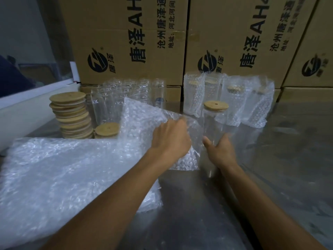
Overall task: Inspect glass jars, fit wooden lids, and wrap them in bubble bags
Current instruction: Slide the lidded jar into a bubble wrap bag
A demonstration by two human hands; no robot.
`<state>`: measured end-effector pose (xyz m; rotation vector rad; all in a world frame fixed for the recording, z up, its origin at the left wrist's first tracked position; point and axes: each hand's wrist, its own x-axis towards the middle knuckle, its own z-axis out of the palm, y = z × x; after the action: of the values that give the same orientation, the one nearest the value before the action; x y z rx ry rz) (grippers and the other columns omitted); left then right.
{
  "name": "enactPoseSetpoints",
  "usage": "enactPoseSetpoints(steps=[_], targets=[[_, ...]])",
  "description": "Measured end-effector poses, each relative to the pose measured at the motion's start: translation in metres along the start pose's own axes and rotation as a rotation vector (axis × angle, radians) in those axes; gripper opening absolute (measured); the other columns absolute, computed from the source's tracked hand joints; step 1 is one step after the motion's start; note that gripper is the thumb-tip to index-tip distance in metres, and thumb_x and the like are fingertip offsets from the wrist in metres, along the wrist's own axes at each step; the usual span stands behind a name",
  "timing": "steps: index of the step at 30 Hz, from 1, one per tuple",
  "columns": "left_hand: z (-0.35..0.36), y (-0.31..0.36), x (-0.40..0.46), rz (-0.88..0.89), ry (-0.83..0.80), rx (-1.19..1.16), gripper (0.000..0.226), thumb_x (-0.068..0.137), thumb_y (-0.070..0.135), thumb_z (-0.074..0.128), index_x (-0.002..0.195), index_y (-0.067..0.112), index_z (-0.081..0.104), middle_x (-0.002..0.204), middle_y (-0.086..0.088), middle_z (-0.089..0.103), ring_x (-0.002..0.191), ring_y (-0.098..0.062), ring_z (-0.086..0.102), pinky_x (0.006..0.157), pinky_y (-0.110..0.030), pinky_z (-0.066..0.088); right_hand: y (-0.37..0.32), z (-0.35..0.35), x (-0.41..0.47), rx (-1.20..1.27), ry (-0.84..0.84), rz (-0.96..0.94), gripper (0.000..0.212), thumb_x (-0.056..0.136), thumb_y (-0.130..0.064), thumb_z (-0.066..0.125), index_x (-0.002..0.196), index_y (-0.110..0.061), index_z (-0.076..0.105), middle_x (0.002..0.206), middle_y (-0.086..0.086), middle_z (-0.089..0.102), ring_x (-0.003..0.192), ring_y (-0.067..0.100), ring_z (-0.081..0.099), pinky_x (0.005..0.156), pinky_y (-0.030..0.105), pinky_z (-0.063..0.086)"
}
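Note:
A tall glass jar [212, 123] with a wooden lid [216, 106] stands upright at the table's middle. My right hand [220, 150] wraps round its lower part, thumb in front. My left hand [171, 139] pinches the upper edge of a bubble bag [142, 123] and holds it lifted just left of the jar. The bag's lower end [185, 162] hangs by the jar's base. Both hands are slightly blurred.
A stack of bubble bags [63, 175] lies at the left. Wooden lids [72, 114] are piled behind it, beside several bare glass jars [129, 98]. Wrapped jars [234, 100] stand at the back right, before cardboard boxes [129, 42]. The steel table [270, 177] spreads right.

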<state>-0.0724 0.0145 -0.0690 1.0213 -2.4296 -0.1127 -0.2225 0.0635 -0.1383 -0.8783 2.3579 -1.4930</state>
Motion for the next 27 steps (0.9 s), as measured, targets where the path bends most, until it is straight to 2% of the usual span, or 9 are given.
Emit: enactPoseSetpoints(steps=[2,4,7,9,14,18,21,23,27], targets=[[0.017,-0.007,0.001,-0.042,-0.033,-0.087,0.01,0.096,0.012,0.048,0.105,0.014,0.052,0.095,-0.011,0.062,0.093,-0.035,0.061,0.068,-0.037,0.037,-0.002,-0.002,-0.004,-0.026,0.114,-0.026,0.068,0.092,-0.04,0.072,0.138,-0.003,0.04,0.14,0.014,0.046,0.13,0.033,0.047,0.106,0.048,0.044],[0.031,-0.016,0.0,-0.106,-0.065,-0.183,0.004,0.099,0.016,0.047,0.095,0.015,0.049,0.091,-0.006,0.061,0.09,-0.033,0.062,0.07,-0.039,0.046,-0.005,-0.006,-0.008,0.002,0.21,-0.025,0.058,0.089,-0.045,0.072,0.122,-0.009,0.041,0.12,0.008,0.048,0.115,0.031,0.053,0.09,0.044,0.045],[0.045,-0.025,-0.004,-0.162,-0.075,-0.284,0.012,0.101,0.02,0.045,0.091,0.018,0.051,0.089,-0.009,0.065,0.087,-0.032,0.062,0.079,-0.045,0.052,-0.006,-0.005,-0.008,0.015,0.152,0.037,0.047,0.092,-0.055,0.062,0.098,-0.009,0.056,0.093,0.005,0.065,0.094,0.029,0.063,0.08,0.038,0.045],[0.049,-0.026,-0.005,-0.155,-0.04,-0.341,0.012,0.102,0.02,0.045,0.092,0.019,0.052,0.084,-0.007,0.064,0.086,-0.031,0.062,0.078,-0.044,0.051,-0.004,-0.002,-0.009,0.002,0.066,-0.001,0.056,0.096,-0.058,0.055,0.083,-0.005,0.07,0.079,0.006,0.073,0.082,0.025,0.069,0.082,0.04,0.054],[0.05,-0.025,-0.004,-0.138,0.003,-0.507,0.012,0.103,0.022,0.047,0.097,0.016,0.057,0.086,-0.008,0.069,0.082,-0.03,0.065,0.077,-0.049,0.054,-0.008,0.006,-0.015,0.177,-0.272,-0.146,0.058,0.1,-0.05,0.056,0.098,0.006,0.073,0.098,0.027,0.072,0.097,0.043,0.069,0.092,0.057,0.055],[0.051,-0.027,-0.002,-0.163,0.032,-0.605,0.006,0.1,0.024,0.051,0.096,0.02,0.053,0.084,-0.002,0.068,0.079,-0.023,0.066,0.074,-0.047,0.056,-0.016,0.01,-0.023,0.407,-0.49,-0.126,0.03,0.101,-0.033,0.06,0.102,-0.01,0.079,0.096,0.016,0.078,0.098,0.033,0.074,0.096,0.047,0.055],[0.053,-0.031,-0.001,-0.165,0.085,-0.64,0.012,0.095,0.023,0.061,0.101,0.026,0.05,0.081,0.015,0.063,0.082,-0.012,0.065,0.082,-0.04,0.056,-0.017,0.013,-0.025,0.601,-0.586,-0.085,0.029,0.104,-0.016,0.054,0.117,0.003,0.071,0.113,0.025,0.073,0.113,0.04,0.068,0.103,0.049,0.051],[0.053,-0.031,-0.002,-0.159,0.087,-0.654,0.022,0.092,0.027,0.067,0.104,0.026,0.05,0.08,0.021,0.06,0.083,-0.007,0.064,0.083,-0.036,0.055,-0.017,0.015,-0.025,0.637,-0.573,-0.075,0.027,0.104,-0.009,0.051,0.117,0.008,0.068,0.112,0.027,0.072,0.105,0.04,0.07,0.096,0.048,0.055],[0.054,-0.029,-0.006,-0.152,0.075,-0.639,0.029,0.084,0.041,0.076,0.1,0.026,0.058,0.088,0.015,0.064,0.085,-0.006,0.065,0.083,-0.031,0.056,-0.01,0.02,-0.022,0.548,-0.448,-0.096,0.021,0.102,-0.007,0.057,0.097,0.006,0.072,0.08,0.014,0.073,0.07,0.019,0.065,0.063,0.025,0.053]])
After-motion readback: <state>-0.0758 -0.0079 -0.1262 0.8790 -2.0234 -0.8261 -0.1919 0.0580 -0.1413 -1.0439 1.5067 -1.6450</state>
